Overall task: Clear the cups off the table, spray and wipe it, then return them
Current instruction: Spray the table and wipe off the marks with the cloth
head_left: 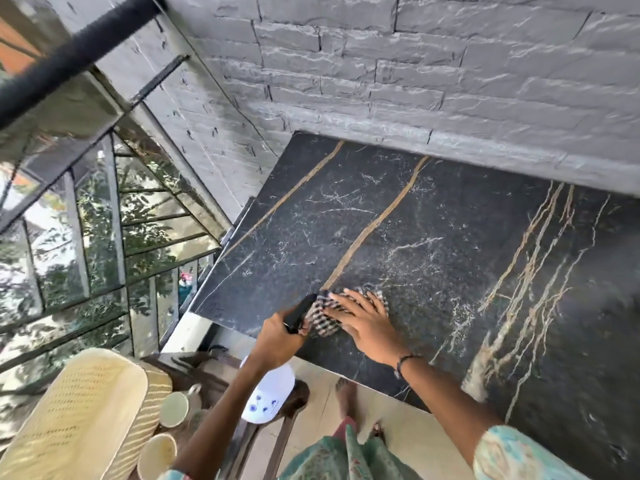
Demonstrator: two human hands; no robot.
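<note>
The black marble table point(433, 244) with gold veins has no cups on it. My right hand point(363, 323) lies flat, fingers spread, on a checked cloth point(329, 311) near the table's front left corner. My left hand point(277, 341) grips the black trigger head of a white spray bottle point(268, 396), whose body hangs below the table edge. Two pale cups point(175, 408) point(157, 455) stand on a dark wooden chair seat at the lower left, beside a cream woven chair back.
A grey stone-brick wall point(415, 71) runs along the table's far side. A metal-framed glass railing point(86, 220) is at the left. The cream wicker chair point(76, 420) sits at the lower left. My bare feet stand on the tiled floor point(398, 427) at the table's front edge.
</note>
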